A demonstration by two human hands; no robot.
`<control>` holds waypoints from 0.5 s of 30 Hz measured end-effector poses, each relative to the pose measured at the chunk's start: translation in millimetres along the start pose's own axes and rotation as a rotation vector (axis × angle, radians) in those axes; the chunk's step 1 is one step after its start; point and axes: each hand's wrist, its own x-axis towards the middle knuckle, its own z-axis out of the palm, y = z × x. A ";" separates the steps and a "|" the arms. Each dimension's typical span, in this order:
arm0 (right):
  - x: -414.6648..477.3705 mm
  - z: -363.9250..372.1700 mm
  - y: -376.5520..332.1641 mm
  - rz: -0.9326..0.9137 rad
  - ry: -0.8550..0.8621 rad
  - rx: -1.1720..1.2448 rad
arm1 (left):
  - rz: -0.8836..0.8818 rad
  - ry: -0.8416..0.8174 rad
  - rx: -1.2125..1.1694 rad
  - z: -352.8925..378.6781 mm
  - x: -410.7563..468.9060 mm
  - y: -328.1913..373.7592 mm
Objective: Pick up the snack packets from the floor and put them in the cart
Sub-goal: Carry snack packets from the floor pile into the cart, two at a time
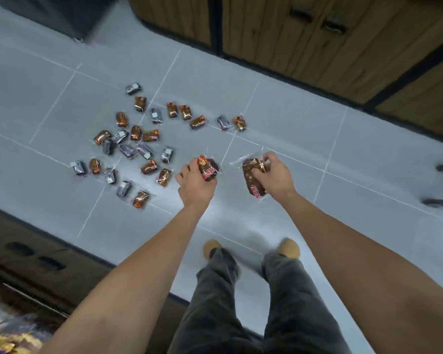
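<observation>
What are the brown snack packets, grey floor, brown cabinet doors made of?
Brown snack packets: thin glossy plastic film, likely; clear crimped edges glint.
Grey floor: glazed tile probably; grout lines, soft sheen.
Brown cabinet doors: wood or wood-look laminate; grain streaks, matte.

Glossy plastic packets point(149, 166); smooth grey tile floor point(279, 118) (faint sheen); wood-grain cabinets point(317, 54).

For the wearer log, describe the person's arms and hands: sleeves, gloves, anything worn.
The left hand and right hand are bare: no gloves, and no watch, band or ring is visible. No sleeves show anywhere up to the frame edge.
</observation>
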 end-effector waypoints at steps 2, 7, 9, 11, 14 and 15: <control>-7.6 -36.2 17.6 0.021 0.064 0.046 | 0.068 -0.024 0.045 15.5 -15.7 36.4; -26.6 -133.2 79.8 0.094 0.186 0.181 | 0.197 -0.096 0.113 70.9 -60.9 129.6; -34.2 -171.6 109.7 0.121 0.221 0.222 | 0.251 -0.117 0.124 99.1 -82.9 164.4; -41.2 -209.0 142.7 0.157 0.257 0.254 | 0.301 -0.142 0.132 130.1 -105.9 197.5; -51.7 -262.9 195.0 0.192 0.325 0.309 | 0.343 -0.195 0.126 178.9 -141.2 245.1; -55.5 -280.2 211.7 0.201 0.347 0.327 | 0.356 -0.212 0.129 194.0 -153.7 260.9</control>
